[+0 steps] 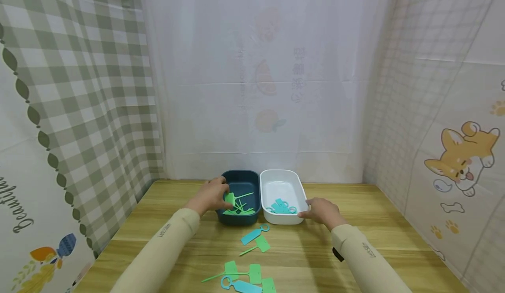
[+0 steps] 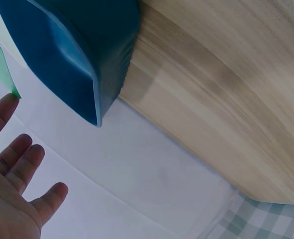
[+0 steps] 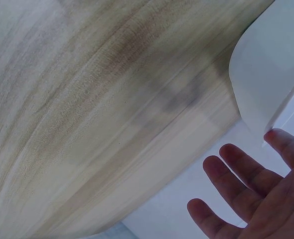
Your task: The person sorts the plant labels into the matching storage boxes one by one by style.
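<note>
My left hand point(image 1: 213, 195) pinches a light-green tag point(image 2: 2, 72) between thumb and forefinger at the left side of the dark blue bin point(image 1: 241, 175). Several green tags point(image 1: 241, 210) with thin stems lie inside that bin. At the near right corner of the white bin point(image 1: 280, 218), my right hand point(image 1: 324, 212) holds the rim with thumb and forefinger; its other fingers are spread in the right wrist view. Several blue tags point(image 1: 281, 206) with ring ends lie in the white bin.
On the wooden table point(image 1: 327, 266) in front of the bins lie a blue tag point(image 1: 250, 236) and a green tag point(image 1: 262, 243). Closer in, several green tags and a blue tag point(image 1: 247, 287) overlap. Cloth curtains point(image 1: 252, 109) stand behind and at both sides.
</note>
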Available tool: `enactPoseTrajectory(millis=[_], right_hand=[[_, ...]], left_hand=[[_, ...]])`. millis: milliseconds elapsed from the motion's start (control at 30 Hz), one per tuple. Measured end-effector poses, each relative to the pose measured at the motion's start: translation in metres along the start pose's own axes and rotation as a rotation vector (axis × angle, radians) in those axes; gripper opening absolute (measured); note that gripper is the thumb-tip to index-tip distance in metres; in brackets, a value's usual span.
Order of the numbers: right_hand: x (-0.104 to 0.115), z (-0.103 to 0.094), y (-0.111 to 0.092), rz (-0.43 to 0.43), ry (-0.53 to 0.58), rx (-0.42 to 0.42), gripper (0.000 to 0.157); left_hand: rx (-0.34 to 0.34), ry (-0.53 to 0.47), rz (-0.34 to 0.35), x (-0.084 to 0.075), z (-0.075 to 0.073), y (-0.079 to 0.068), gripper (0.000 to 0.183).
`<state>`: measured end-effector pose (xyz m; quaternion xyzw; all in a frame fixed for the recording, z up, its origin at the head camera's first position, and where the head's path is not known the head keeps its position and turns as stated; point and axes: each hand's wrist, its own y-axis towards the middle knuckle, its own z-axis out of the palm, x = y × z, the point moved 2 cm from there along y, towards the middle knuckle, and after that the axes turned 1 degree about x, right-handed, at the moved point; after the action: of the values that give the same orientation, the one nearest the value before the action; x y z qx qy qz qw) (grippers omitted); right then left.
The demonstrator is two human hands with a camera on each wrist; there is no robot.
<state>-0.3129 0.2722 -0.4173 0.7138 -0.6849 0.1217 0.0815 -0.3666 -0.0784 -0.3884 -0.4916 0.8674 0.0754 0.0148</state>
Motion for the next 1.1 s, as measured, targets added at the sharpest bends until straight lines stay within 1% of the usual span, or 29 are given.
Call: enactPoseTrajectory(millis=[167, 400, 767, 1100], right_hand=[[0.0, 0.0, 0.001, 0.005, 0.002, 0.003, 0.069], [0.0, 0.001, 0.002, 0.015, -0.002, 0.006, 0.069], [-0.002, 0.003, 0.003, 0.013, 0.001, 0.003, 0.07], [0.0, 0.002, 0.002, 0.012, -0.014, 0.001, 0.068]], left_hand=[[-0.027, 0.043, -0.03, 0.0, 0.001, 0.004, 0.044], [-0.056, 0.108, -0.077, -0.004, 0.006, 0.007, 0.047], [-0.033, 0.172, -0.123, -0.01, 0.017, 0.013, 0.053], [-0.018, 0.193, -0.129, -0.015, 0.021, 0.012, 0.055]])
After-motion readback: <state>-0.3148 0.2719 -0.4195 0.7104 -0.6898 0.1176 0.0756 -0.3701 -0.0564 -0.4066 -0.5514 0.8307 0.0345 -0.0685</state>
